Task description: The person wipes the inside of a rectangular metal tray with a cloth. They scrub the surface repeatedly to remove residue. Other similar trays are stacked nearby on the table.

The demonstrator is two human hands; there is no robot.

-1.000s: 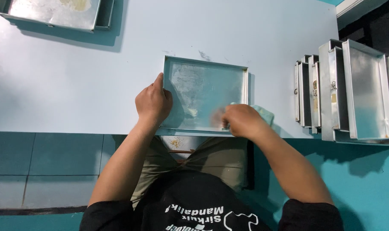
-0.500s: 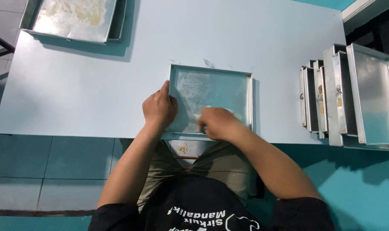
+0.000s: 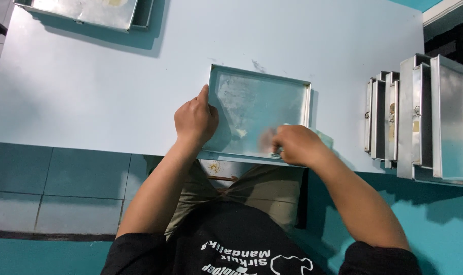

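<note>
Pressing a pale green cloth (image 3: 320, 136) into the near right corner of a shallow metal tray (image 3: 272, 97), the right hand (image 3: 295, 145) has its grip curled shut around the wad; only a fringe of cloth shows past the knuckles, over the tray's right rim. The fingertips are blurred, so the exact contact cannot be told. The left hand (image 3: 195, 121) clamps the tray's left rim, thumb along the outside wall, fingers folded over the edge.

The tray lies flat on the pale table (image 3: 88, 91), its near edge right at the table's front edge. Risk, as a judgement: a hard push toward the body could slide the tray off that edge if the left grip loosens; the thin folded rim may also nick a fingertip.

The tray is rectangular, low-walled, of dull sheet metal with a cloudy, smeared floor and a few pale crumbs near the left hand. Right of the tray, well apart, stands a row of similar metal pans (image 3: 420, 117), set on edge and nested. Far left of the tray, at the table's back corner, rests another stack of trays (image 3: 83, 10), its top face streaked.
</note>
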